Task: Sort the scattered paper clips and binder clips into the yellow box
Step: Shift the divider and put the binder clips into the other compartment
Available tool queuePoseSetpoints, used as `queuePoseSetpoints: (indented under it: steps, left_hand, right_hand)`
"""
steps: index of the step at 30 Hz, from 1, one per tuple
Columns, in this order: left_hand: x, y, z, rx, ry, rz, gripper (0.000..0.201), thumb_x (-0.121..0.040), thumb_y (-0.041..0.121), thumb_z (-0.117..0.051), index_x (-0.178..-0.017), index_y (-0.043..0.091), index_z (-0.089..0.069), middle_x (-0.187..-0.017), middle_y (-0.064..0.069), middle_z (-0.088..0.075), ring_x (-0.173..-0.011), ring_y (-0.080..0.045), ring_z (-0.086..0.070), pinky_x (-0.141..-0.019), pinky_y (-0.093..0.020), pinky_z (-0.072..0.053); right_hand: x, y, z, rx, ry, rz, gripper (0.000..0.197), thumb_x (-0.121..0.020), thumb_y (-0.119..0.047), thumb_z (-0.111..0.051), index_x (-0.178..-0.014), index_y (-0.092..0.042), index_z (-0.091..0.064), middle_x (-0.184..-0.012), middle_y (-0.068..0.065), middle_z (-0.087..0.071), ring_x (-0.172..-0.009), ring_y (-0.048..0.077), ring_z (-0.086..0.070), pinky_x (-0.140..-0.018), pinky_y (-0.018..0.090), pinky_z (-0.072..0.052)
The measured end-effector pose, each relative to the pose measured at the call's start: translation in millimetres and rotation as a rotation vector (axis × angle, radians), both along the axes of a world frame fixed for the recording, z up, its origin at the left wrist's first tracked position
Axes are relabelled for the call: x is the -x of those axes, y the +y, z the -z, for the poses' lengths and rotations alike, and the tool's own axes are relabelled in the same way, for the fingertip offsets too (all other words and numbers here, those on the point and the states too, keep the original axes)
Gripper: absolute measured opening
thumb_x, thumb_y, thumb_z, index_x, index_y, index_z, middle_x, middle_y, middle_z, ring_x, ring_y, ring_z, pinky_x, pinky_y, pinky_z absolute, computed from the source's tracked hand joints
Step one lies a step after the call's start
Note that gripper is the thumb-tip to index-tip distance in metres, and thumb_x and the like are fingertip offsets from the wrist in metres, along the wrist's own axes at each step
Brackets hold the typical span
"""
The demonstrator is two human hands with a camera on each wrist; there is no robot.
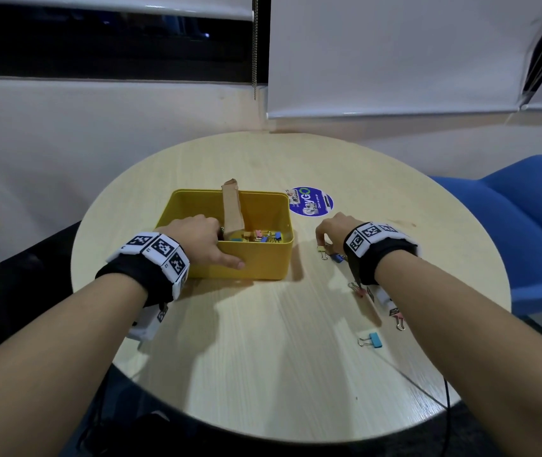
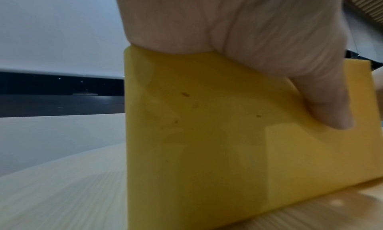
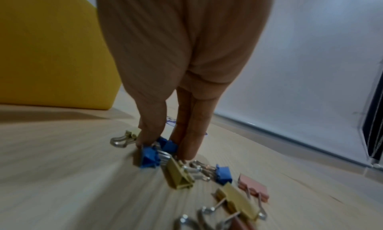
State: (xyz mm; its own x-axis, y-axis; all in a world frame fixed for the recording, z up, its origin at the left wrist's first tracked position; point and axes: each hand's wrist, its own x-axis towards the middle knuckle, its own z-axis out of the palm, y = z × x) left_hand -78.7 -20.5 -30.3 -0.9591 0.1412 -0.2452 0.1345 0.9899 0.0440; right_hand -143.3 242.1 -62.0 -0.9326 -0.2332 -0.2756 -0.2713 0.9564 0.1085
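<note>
The yellow box stands mid-table with a brown cardboard divider upright inside it. Several coloured binder clips lie in its right compartment. My left hand grips the box's near-left corner, thumb flat on the front wall and fingers inside. Right of the box, my right hand reaches down to the table. Its thumb and fingers pinch a blue binder clip, with another blue one touching it. More loose clips lie nearby, among them yellow, blue and pink.
Other clips lie under and behind my right wrist: a pink one, another pink one and a light blue one. A round blue sticker sits behind the box. A blue chair stands at the table's right edge.
</note>
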Motion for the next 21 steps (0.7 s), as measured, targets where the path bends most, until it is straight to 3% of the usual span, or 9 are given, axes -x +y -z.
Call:
queuePoseSetpoints:
  steps: [3,7,11,15,18,21]
  left_hand:
    - [0,0,0,0.004,-0.004,-0.003,0.064,-0.067,0.076,-0.061,-0.096,0.020,-0.049,-0.082,0.005,-0.055,-0.083,-0.017,-0.058,-0.075,-0.031,-0.050]
    - [1,-1,1,0.003,-0.005,-0.012,0.065,-0.066,0.076,-0.062,-0.097,0.020,-0.049,-0.082,0.004,-0.055,-0.083,-0.017,-0.057,-0.072,-0.031,-0.048]
    - [2,0,0,0.001,-0.011,-0.014,0.063,-0.066,0.075,-0.063,-0.094,0.021,-0.047,-0.076,0.007,-0.050,-0.082,-0.017,-0.056,-0.069,-0.030,-0.043]
    - [0,0,0,0.013,-0.007,-0.016,0.062,-0.066,0.074,-0.064,-0.093,0.021,-0.046,-0.076,0.007,-0.050,-0.081,-0.018,-0.056,-0.069,-0.031,-0.045]
    - [0,-1,0,0.016,-0.005,-0.018,0.063,-0.066,0.075,-0.064,-0.093,0.021,-0.046,-0.076,0.006,-0.050,-0.081,-0.018,-0.055,-0.069,-0.030,-0.046]
    - [1,-1,1,0.008,-0.010,-0.021,0.063,-0.066,0.075,-0.064,-0.095,0.021,-0.046,-0.080,0.005,-0.052,-0.082,-0.017,-0.056,-0.071,-0.031,-0.047]
  right_hand:
    - [1,-1,0,-0.004,-0.007,0.012,0.026,-0.081,-0.006,-0.067,-0.106,-0.014,-0.067,-0.105,0.008,-0.065,-0.078,0.025,-0.057,-0.064,0.025,-0.040]
    - [5,-1,-4,0.052,-0.047,0.039,0.018,-0.080,-0.012,-0.071,-0.097,-0.009,-0.071,-0.090,0.004,-0.068,-0.080,0.024,-0.062,-0.060,0.021,-0.042]
    - [7,-1,-6,0.109,-0.021,0.052,0.006,-0.070,-0.012,-0.075,-0.073,-0.011,-0.069,-0.075,0.004,-0.071,-0.067,0.023,-0.067,-0.064,0.030,-0.058]
    - [6,-4,-8,0.152,-0.038,0.033,0.007,-0.070,-0.009,-0.074,-0.072,-0.012,-0.068,-0.063,-0.004,-0.061,-0.062,0.016,-0.060,-0.054,0.021,-0.048]
    - [6,-5,-12,0.248,-0.024,0.057,0.015,-0.070,-0.012,-0.080,-0.080,-0.007,-0.071,-0.079,0.004,-0.071,-0.060,0.015,-0.062,-0.060,0.026,-0.054]
    - [2,-10,-16,0.318,-0.035,-0.009,0.028,-0.077,-0.022,-0.078,-0.102,-0.012,-0.071,-0.097,0.002,-0.071,-0.067,0.010,-0.060,-0.057,0.015,-0.047]
